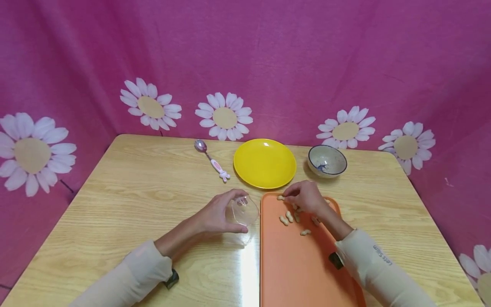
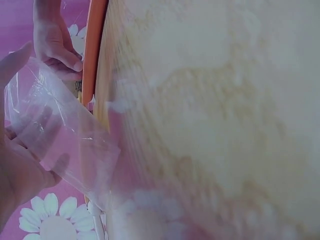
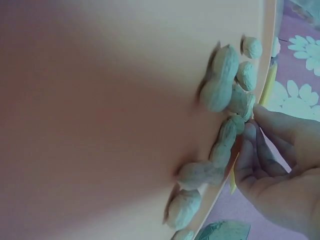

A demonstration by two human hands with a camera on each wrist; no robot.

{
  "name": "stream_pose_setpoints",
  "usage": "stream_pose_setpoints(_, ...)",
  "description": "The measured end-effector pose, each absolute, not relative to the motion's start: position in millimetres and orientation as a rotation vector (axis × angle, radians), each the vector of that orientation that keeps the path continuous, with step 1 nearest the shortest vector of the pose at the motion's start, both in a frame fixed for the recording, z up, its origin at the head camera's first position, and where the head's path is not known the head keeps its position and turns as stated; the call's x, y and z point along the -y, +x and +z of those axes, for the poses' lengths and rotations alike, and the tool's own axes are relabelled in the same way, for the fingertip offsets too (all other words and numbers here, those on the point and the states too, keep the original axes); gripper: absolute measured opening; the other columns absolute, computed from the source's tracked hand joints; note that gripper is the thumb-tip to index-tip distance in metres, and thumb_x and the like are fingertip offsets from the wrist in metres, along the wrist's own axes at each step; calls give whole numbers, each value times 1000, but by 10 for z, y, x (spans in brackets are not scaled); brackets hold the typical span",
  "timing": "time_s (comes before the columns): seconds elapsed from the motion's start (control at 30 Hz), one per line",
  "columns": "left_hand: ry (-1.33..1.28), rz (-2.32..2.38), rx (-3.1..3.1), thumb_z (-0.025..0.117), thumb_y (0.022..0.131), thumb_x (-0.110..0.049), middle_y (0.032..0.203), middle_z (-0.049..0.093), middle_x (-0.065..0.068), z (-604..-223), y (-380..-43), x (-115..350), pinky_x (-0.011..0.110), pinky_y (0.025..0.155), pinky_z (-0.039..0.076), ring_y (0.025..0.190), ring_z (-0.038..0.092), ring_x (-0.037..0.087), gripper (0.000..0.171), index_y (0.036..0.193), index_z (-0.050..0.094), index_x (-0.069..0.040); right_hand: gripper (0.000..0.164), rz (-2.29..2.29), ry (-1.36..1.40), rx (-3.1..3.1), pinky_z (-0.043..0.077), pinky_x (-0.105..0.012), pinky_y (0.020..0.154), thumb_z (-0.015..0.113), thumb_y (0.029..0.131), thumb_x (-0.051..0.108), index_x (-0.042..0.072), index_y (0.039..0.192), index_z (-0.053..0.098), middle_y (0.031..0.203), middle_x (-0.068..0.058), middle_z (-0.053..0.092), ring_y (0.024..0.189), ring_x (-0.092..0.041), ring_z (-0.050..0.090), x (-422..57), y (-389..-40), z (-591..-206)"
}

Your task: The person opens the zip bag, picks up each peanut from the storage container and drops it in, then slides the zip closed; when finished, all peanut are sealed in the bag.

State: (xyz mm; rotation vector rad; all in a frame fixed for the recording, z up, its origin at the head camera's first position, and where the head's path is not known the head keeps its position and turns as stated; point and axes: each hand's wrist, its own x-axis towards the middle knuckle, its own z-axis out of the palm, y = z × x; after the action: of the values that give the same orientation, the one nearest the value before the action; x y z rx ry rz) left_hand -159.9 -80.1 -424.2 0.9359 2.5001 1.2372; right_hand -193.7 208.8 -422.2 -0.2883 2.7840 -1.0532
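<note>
My left hand (image 1: pixel 218 212) holds a clear cup (image 1: pixel 245 211) just left of the orange tray (image 1: pixel 285 264), its thumb and fingers curved round the sides. In the left wrist view, the see-through cup (image 2: pixel 65 130) spans the space in front of the fingers. Over the tray's far end, my right hand (image 1: pixel 307 197) has thumb and fingertips pinched at a peanut (image 1: pixel 281 198). Several other peanuts (image 1: pixel 289 216) lie loose on the tray, some partly hidden under that hand. The right wrist view shows peanuts (image 3: pixel 220 80) clustered beside the fingertips (image 3: pixel 262 112).
Beyond the tray sits a yellow plate (image 1: pixel 264 164). A patterned bowl (image 1: pixel 327 162) stands to its right. On the plate's left lies a spoon (image 1: pixel 212 160) with a rabbit-shaped handle end. A pink flowered cloth (image 1: pixel 268 64) hangs behind the wooden table (image 1: pixel 134 192).
</note>
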Motion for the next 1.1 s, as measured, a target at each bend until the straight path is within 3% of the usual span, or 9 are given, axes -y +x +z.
stream_pose_setpoints(0.3,932,1221,-2500,84,68,-38,133,56,3,-4241,-1600,795,46,109,36,127,49,21,82,135,44,-13,6,-917,-305,-2862,48,-21,59,73,80,6,3,85,75,83,-10,71,69,-13,58,-2033,-1907,-4245)
stream_pose_setpoints(0.5,929,1223,-2512,84,67,-39,129,58,2,-4243,-1600,811,45,108,37,125,50,20,83,135,44,-13,7,-964,-311,-2837,47,-22,58,71,83,8,4,87,75,81,-9,72,66,-12,56,-2061,-1908,-4227)
stream_pose_setpoints(0.7,926,1254,-2500,84,67,-38,116,63,-1,-4216,-1588,831,46,106,38,119,53,19,82,134,45,-12,8,-1039,-364,-2835,51,-21,65,69,86,10,7,90,74,84,-8,73,72,-10,61,-2068,-1885,-4156)
stream_pose_setpoints(1.1,889,1254,-2459,85,67,-37,118,62,1,-4201,-1580,810,46,107,36,119,52,19,83,135,44,-11,12,-1313,-474,-2684,53,-23,69,69,86,12,7,95,73,90,-9,71,77,-17,64,-1764,-1665,-3852)
